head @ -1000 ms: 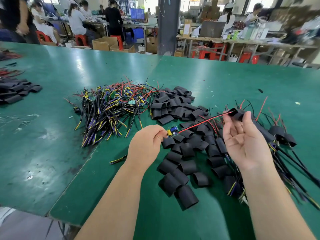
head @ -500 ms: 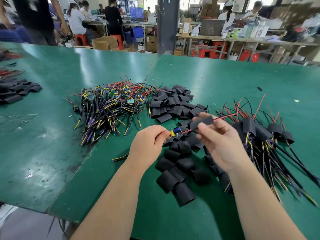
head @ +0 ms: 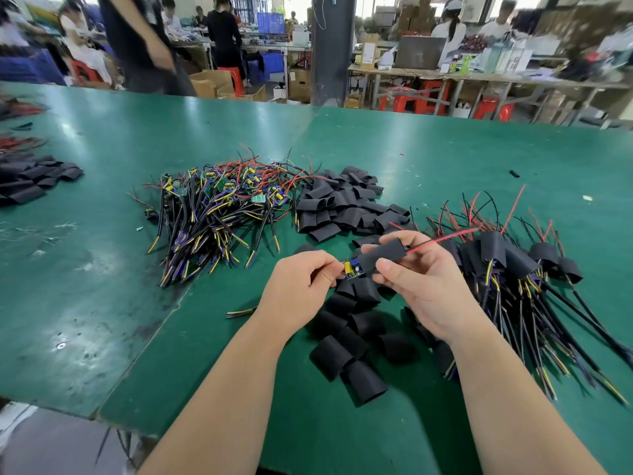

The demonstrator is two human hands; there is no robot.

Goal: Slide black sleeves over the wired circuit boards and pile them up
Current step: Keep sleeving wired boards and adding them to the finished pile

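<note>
Fingers (head: 326,269) of the left hand (head: 301,286) pinch the left end of a small circuit board (head: 352,269), held above the green table (head: 102,303). The right hand (head: 428,286) clamps thumb and fingers round a black sleeve (head: 383,256) that covers the rest of the board; a red wire (head: 445,237) sticks out of the sleeve's right end. Just beneath both hands lie loose black sleeves (head: 346,351). Left of the fingers sits a heap of bare wired boards (head: 212,214); right of them, a pile of sleeved boards (head: 507,265); beyond them, more sleeves (head: 342,207).
</note>
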